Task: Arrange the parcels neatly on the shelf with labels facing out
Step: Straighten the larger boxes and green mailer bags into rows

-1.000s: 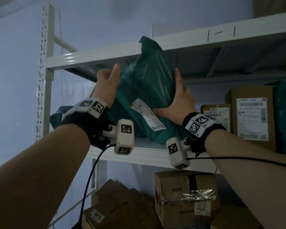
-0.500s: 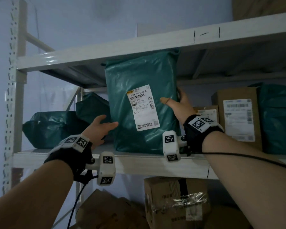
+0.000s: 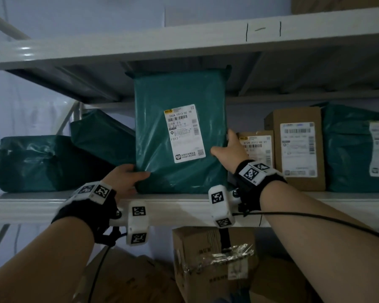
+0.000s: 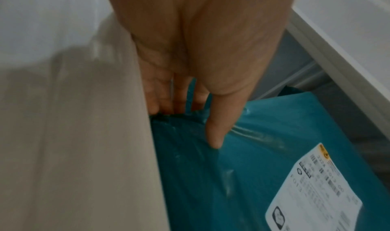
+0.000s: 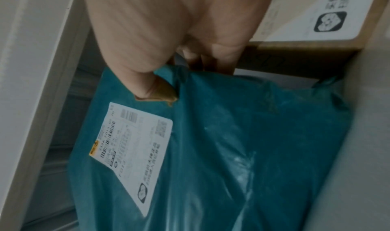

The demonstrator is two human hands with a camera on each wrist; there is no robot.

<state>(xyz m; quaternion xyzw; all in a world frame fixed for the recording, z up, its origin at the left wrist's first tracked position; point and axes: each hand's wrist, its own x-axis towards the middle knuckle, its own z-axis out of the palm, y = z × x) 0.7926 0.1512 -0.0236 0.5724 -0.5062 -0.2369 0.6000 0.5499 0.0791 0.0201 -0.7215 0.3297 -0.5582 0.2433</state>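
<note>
Parcels are what I'm sorting, and the one in hand is a green mailer bag (image 3: 179, 132) standing upright on the middle shelf (image 3: 184, 201), its white label (image 3: 184, 133) turned out toward me. My left hand (image 3: 127, 177) pinches the bag's lower corner, thumb on the front face and fingers (image 4: 164, 98) tucked behind the edge. My right hand (image 3: 229, 149) grips the opposite side edge, thumb pressed into the film just beside the label, fingers curled round the back.

Just beyond my right hand stand a small cardboard box (image 3: 257, 147) and a taller box (image 3: 298, 147), labels out. Beyond my left hand two more green bags (image 3: 53, 162) lie slumped, no labels showing.

I judge the step to be squaring this bag up. To do it well I'd slide it toward my right hand until it meets the small box, keep the base flat on the shelf, and ease off slowly, since soft film may sag forward.
</note>
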